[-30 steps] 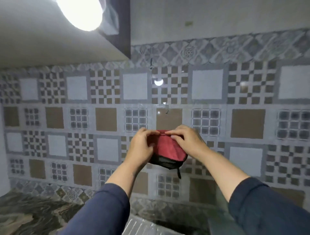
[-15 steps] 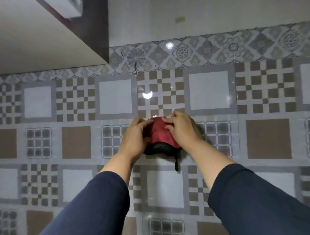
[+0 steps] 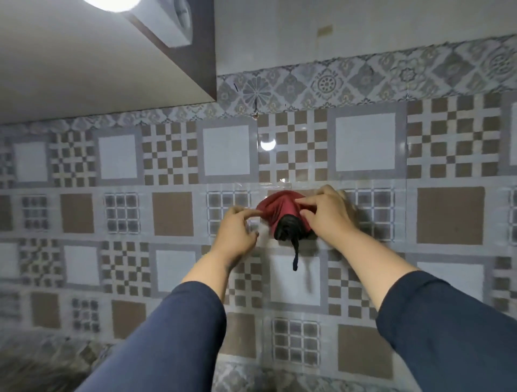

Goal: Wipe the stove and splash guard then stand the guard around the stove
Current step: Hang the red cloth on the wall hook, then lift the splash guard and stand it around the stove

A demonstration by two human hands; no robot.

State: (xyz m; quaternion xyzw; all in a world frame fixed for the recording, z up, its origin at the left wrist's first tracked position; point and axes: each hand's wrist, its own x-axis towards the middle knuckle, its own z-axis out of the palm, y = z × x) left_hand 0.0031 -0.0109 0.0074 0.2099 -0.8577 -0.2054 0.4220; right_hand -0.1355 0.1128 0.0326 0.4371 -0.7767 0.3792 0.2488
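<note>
A red cloth [image 3: 279, 205] with a bunched black part and a dangling black strap [image 3: 295, 256] is pressed against the patterned tiled wall [image 3: 173, 214]. My right hand [image 3: 328, 219] grips the cloth's right side, fingers over its top. My left hand [image 3: 235, 233] pinches the cloth's left edge with thumb and forefinger. A clear glossy sheet seems to cover the tiles behind the cloth; its taped top edge [image 3: 277, 183] shows just above. No stove is in view.
An overhead cabinet [image 3: 98, 70] juts out at the upper left, with a bright lamp [image 3: 112, 2] under it. A dark marbled countertop [image 3: 28, 372] shows at the bottom left. Both forearms wear dark blue sleeves.
The cloth has been turned and bunched, so its black part now faces me. My left hand has slid off to the cloth's left edge. The view has tilted slightly.
</note>
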